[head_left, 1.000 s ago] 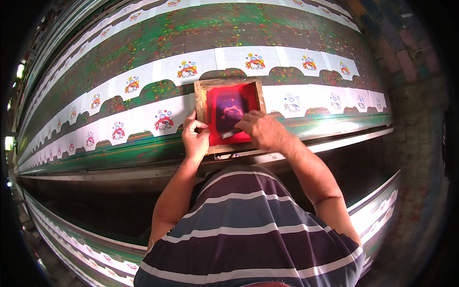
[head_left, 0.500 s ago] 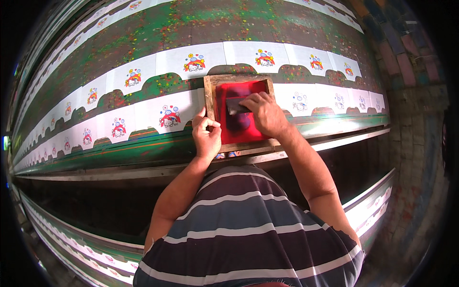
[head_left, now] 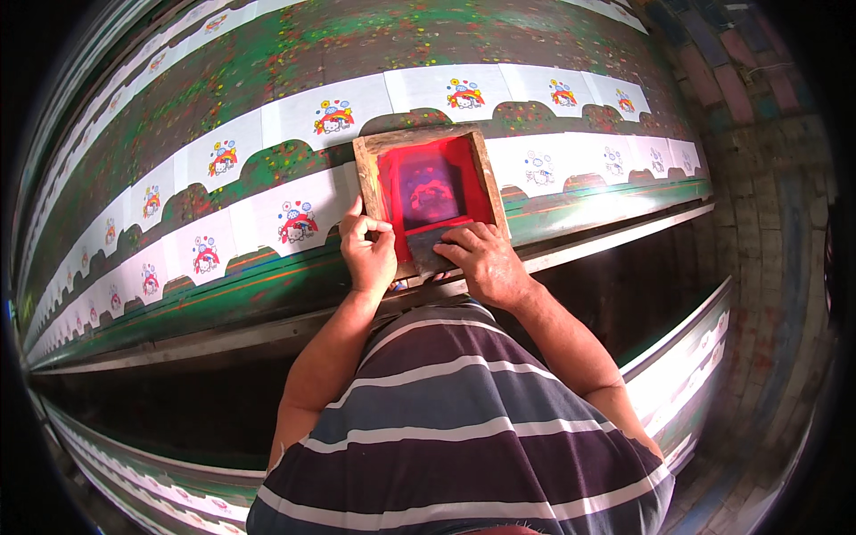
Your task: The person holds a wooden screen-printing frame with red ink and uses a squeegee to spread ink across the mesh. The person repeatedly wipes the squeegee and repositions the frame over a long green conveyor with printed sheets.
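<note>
A wooden screen-printing frame point(head_left: 363, 169) lies on the printing table right in front of me. Its mesh point(head_left: 432, 185) is edged with wet red ink, and a purplish middle shows a faint rainbow-shaped pattern. My left hand point(head_left: 369, 254) is closed at the frame's left side, thumb and fingers drawn together on the wooden edge. With my right hand point(head_left: 486, 261) I grip a dark, flat squeegee point(head_left: 421, 252) at the near end of the frame. The squeegee's blade lies along the red ink there. Whatever sheet is under the frame is hidden.
White sheets with a cartoon cat print point(head_left: 297, 223) run along the table to the left. To the right, sheets point(head_left: 539, 165) carry a paler blue outline print. Another printed row point(head_left: 464, 94) lies beyond the frame. A rail point(head_left: 606, 230) borders the table's near edge; a brick floor point(head_left: 758, 250) is at right.
My right hand has drawn the squeegee from the middle of the mesh to its near end, uncovering the pattern. The left hand stays at the frame's left side. My view has shifted slightly.
</note>
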`<state>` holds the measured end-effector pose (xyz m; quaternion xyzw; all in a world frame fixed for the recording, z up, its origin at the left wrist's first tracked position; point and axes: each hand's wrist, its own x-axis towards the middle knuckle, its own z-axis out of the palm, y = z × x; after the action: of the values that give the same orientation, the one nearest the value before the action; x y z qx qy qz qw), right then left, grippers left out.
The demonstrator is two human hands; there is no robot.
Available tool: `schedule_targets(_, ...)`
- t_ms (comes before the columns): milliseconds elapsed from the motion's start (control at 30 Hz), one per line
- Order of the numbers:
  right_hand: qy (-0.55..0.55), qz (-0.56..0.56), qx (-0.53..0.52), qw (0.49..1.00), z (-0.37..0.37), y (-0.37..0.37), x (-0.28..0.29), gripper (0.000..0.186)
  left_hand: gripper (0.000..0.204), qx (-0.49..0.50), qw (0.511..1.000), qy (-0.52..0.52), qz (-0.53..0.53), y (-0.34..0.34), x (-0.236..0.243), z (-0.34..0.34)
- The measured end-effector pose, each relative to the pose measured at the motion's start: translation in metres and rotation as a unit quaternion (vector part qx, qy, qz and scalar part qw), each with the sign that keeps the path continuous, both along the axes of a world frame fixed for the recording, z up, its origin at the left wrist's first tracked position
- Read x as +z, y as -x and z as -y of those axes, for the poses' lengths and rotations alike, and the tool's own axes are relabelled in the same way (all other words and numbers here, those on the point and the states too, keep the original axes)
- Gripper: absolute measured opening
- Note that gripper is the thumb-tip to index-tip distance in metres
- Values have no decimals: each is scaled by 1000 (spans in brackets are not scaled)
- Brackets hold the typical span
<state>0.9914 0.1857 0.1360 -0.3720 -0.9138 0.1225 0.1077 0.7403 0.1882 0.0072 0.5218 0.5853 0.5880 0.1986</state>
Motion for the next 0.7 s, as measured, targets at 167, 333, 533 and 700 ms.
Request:
schedule_targets(167, 30, -97, -19, 995, 12, -14, 2, 50, 21, -4, 996, 38, 75, 1, -4, -2)
schedule_targets(333, 9, -224, -170, 959, 15, -54, -11, 41, 26, -6, 996, 34, 78, -1, 15, -4)
schedule_targets(533, 237, -447, -254, 824, 19, -118, -38, 37, 26, 15, 999, -38, -10, -45, 39, -14)
schedule_targets(700, 180, -417, -247, 856, 5, -191, -43, 37, 23, -8, 999, -21, 49, -123, 36, -37)
